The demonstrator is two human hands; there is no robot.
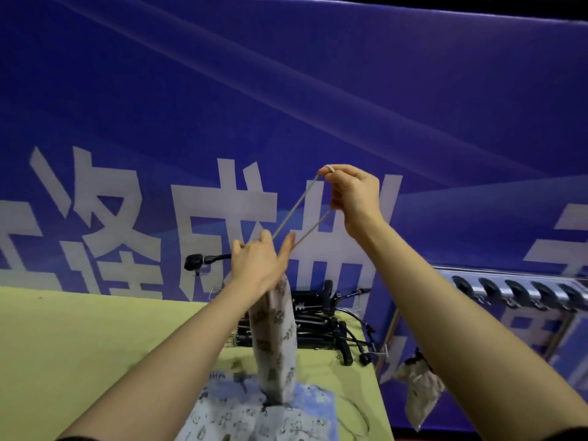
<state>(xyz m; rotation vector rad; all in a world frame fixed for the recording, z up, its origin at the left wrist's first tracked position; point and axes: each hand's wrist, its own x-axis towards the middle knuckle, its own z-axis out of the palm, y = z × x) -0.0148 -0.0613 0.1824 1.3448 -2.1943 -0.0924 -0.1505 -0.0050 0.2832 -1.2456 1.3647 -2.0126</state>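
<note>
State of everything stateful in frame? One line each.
pouch, upright, neck bunched in left grip
cord, two strands pulled taut by right grip
microphone, head sticking out left of left grip
microphone pile, heaped on table, unbagged
spare pouch, limp, past table's right edge

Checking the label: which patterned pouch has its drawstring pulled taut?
The upright pouch under the left hand, drawstring stretched to the right hand. The flat pouch on the table and hanging pouch beside it are untouched.
</note>
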